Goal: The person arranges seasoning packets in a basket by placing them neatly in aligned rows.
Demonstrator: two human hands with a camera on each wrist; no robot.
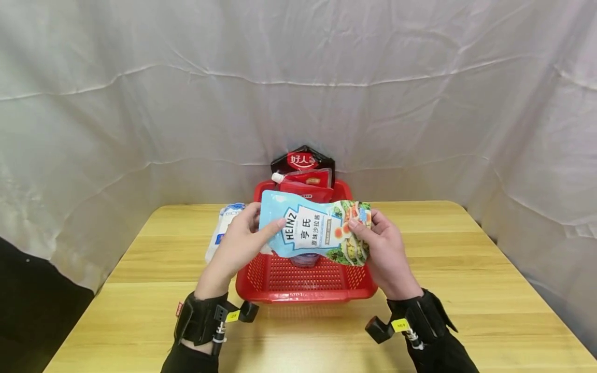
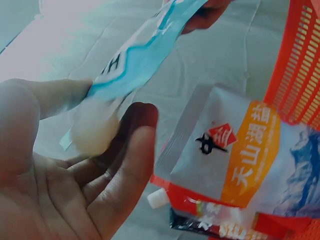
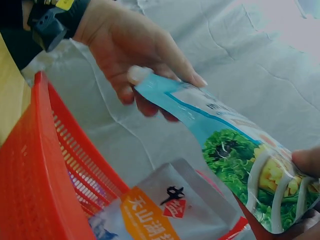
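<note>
Both hands' grip pinches the Heinz pouch (image 1: 317, 228) by its ends, stretched above the red basket (image 1: 305, 290).

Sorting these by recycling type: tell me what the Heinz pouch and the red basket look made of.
Heinz pouch: apparently glossy printed plastic film; it bends between both hands and shows sheen. Red basket: seemingly rigid moulded plastic, with walls and floor perforated in a regular grid.
</note>
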